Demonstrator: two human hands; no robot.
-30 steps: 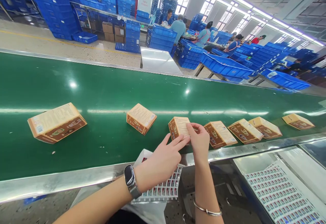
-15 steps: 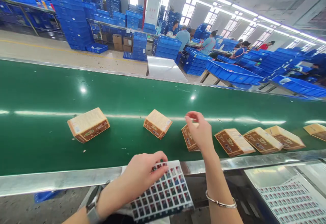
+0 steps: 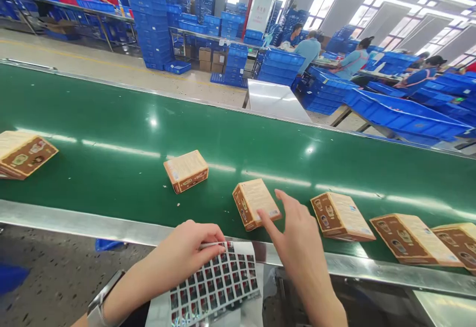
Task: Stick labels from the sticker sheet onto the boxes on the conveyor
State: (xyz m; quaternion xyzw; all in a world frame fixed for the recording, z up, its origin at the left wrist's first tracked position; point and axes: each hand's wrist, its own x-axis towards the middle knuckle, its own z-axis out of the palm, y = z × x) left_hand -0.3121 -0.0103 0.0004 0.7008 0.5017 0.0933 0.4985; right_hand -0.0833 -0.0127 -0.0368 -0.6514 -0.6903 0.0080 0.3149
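My left hand point(image 3: 195, 250) pinches the top edge of a sticker sheet point(image 3: 219, 282), a white grid of small dark and red squares, over the near edge of the conveyor. A white backing shows beneath it. My right hand point(image 3: 297, 232) is open, thumb and fingers apart, at the right side of a brown and cream carton point(image 3: 256, 200). Its thumb overlaps the carton's near corner; I cannot tell whether it touches. Another carton point(image 3: 340, 215) lies just right of that hand.
The green conveyor belt point(image 3: 111, 168) also carries cartons point(image 3: 186, 170) to the left and right. A metal rail point(image 3: 111, 230) edges it. Beyond stand a metal table point(image 3: 275, 96), stacked blue crates point(image 3: 147, 24) and seated co-workers point(image 3: 310, 51).
The cartons have moved left along the belt. My right hand has drawn back from above a carton, and its fingers have spread. The view has turned; my left hand keeps the sheet.
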